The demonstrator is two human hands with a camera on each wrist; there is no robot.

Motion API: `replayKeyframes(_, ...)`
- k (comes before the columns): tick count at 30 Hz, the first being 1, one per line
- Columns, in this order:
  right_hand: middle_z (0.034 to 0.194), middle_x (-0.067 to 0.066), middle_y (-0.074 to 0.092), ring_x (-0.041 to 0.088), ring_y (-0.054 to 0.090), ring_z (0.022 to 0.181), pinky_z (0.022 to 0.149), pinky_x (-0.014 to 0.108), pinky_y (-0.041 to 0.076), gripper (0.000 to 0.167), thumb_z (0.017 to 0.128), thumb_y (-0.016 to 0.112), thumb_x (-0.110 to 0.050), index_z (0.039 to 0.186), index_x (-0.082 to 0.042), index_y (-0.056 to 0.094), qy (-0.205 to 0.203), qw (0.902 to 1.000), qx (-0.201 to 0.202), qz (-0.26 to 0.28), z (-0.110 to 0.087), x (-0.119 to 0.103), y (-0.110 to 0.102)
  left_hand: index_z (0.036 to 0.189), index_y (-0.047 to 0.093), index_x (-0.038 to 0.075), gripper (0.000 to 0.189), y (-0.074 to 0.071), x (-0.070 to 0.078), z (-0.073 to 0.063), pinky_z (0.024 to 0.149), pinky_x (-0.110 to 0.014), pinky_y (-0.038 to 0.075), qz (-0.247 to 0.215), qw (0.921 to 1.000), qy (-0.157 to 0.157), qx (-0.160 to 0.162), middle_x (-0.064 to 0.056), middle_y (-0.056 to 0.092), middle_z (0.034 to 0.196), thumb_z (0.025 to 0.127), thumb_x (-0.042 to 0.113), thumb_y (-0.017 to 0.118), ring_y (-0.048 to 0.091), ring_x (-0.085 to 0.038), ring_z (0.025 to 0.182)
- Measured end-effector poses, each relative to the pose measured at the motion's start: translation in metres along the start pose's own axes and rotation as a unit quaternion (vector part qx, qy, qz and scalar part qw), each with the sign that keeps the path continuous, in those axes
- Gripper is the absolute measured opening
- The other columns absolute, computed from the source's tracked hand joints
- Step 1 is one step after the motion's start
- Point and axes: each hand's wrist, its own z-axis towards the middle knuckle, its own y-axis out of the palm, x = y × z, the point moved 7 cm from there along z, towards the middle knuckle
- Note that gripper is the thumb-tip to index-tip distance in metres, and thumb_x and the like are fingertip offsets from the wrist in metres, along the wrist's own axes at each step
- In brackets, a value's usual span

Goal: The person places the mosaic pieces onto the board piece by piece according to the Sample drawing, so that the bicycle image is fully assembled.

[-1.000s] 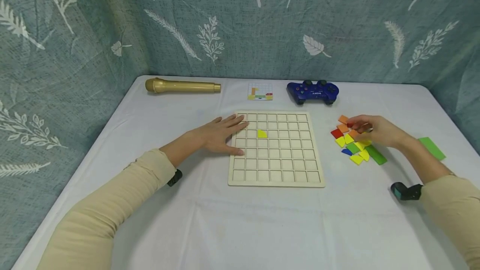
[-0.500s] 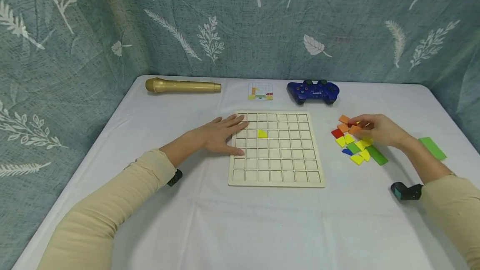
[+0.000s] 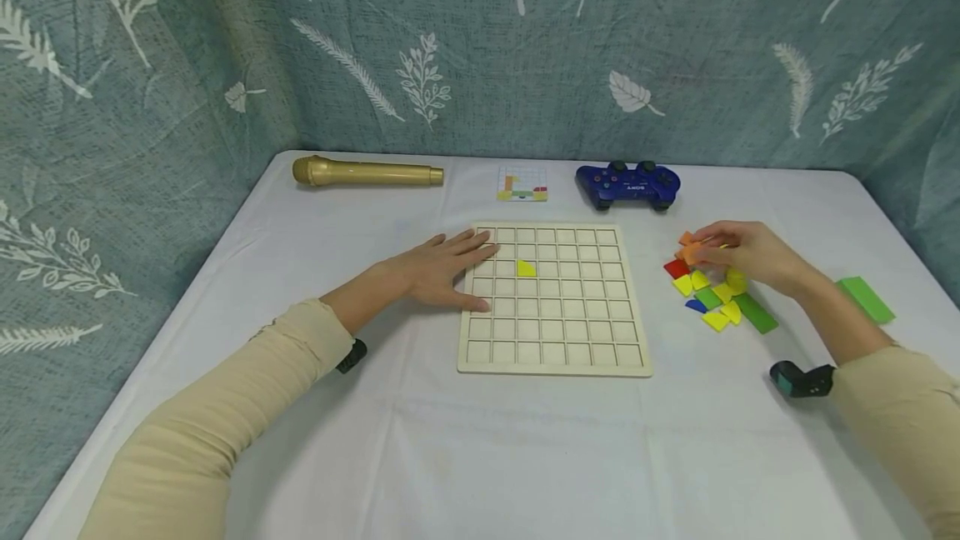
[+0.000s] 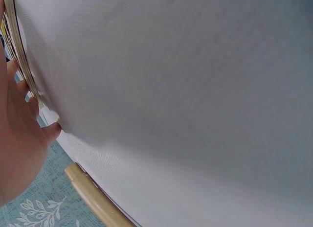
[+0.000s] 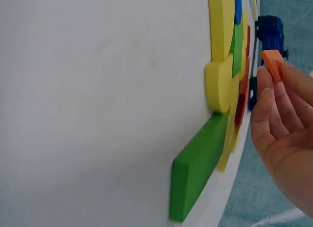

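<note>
My left hand [image 3: 442,269] lies with spread, straight fingers on the left edge of a pale wooden grid board [image 3: 555,361]. One yellow quarter-round piece [image 3: 527,268] sits in a cell of the board's upper part. Over the pile on the right, my right hand [image 3: 757,255] pinches an orange block [image 5: 273,63] between thumb and fingers, lifted off the others in the right wrist view. Below it lie a red piece [image 3: 677,268], several yellow pieces [image 3: 716,321], a blue piece [image 3: 696,305] and a long green block [image 3: 756,313]. The hand partly covers the pile's far side.
Behind the board lies a small printed pattern card [image 3: 522,184]. A gold microphone [image 3: 367,172] is at the back left, a blue game controller [image 3: 628,185] at the back right. Another green block [image 3: 866,299] lies by my right wrist. A patterned curtain [image 3: 480,48] hangs behind the table.
My right hand has picked the orange block up out of the pile and shifted slightly up and to the left with it. The left hand stays on the board.
</note>
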Motion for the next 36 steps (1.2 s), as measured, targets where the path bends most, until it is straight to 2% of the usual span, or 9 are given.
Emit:
replayKeyframes(4,0.123,0.019,0.058,0.028,0.058,0.102,0.078,0.026,0.048,0.048,0.096,0.060,-0.033,0.132,-0.003,0.053,0.006,0.9992,-0.017,0.036,0.005,-0.010,0.007,0.155,0.004,0.025,0.094,0.000,0.000,0.000,0.114,-0.047,0.002,-0.001,1.0000,0.000,-0.002,0.003,-0.006,0.159,0.085,0.073,0.045,-0.010,-0.016,0.143)
replayKeyframes(12,0.119,0.017,0.061,0.021,0.062,0.089,0.076,0.028,0.053,0.043,0.095,0.062,-0.027,0.129,-0.001,0.057,0.012,0.9963,-0.045,0.072,0.017,-0.028,0.027,0.155,0.004,0.027,0.095,0.000,-0.001,0.002,0.114,-0.047,0.001,0.003,1.0000,0.004,0.000,0.004,-0.006,0.159,0.084,0.075,0.045,-0.010,-0.015,0.143)
replayKeyframes(16,0.123,0.018,0.058,0.017,0.064,0.092,0.079,0.029,0.054,0.040,0.096,0.061,-0.019,0.130,0.001,0.056,0.008,0.9913,-0.064,0.115,0.021,-0.044,0.038,0.155,0.004,0.027,0.096,0.000,-0.002,0.003,0.114,-0.048,0.001,0.005,1.0000,0.005,0.000,0.003,-0.006,0.159,0.083,0.075,0.044,-0.010,-0.016,0.143)
replayKeyframes(25,0.106,0.009,0.068,0.016,0.068,0.087,0.079,0.032,0.054,0.036,0.093,0.063,-0.008,0.126,0.007,0.057,-0.008,0.9762,-0.100,0.192,0.032,-0.077,0.069,0.155,0.004,0.026,0.096,-0.001,-0.001,0.003,0.114,-0.047,0.001,0.005,1.0000,0.006,-0.003,0.003,-0.006,0.159,0.083,0.075,0.046,-0.010,-0.016,0.143)
replayKeyframes(31,0.106,0.012,0.067,0.017,0.068,0.088,0.080,0.032,0.054,0.036,0.093,0.062,-0.003,0.125,0.010,0.056,-0.021,0.9660,-0.131,0.222,0.038,-0.098,0.091,0.155,0.003,0.025,0.096,0.000,-0.002,0.003,0.113,-0.049,0.001,0.004,1.0000,0.008,-0.003,0.003,-0.007,0.159,0.084,0.074,0.046,-0.010,-0.016,0.143)
replayKeyframes(36,0.103,0.014,0.068,0.017,0.068,0.084,0.077,0.032,0.055,0.033,0.093,0.061,0.000,0.123,0.012,0.057,-0.033,0.9611,-0.142,0.234,0.044,-0.116,0.107,0.155,0.003,0.025,0.096,0.001,-0.002,0.003,0.113,-0.049,0.001,0.006,1.0000,0.005,-0.002,0.003,-0.008,0.158,0.084,0.074,0.045,-0.010,-0.016,0.143)
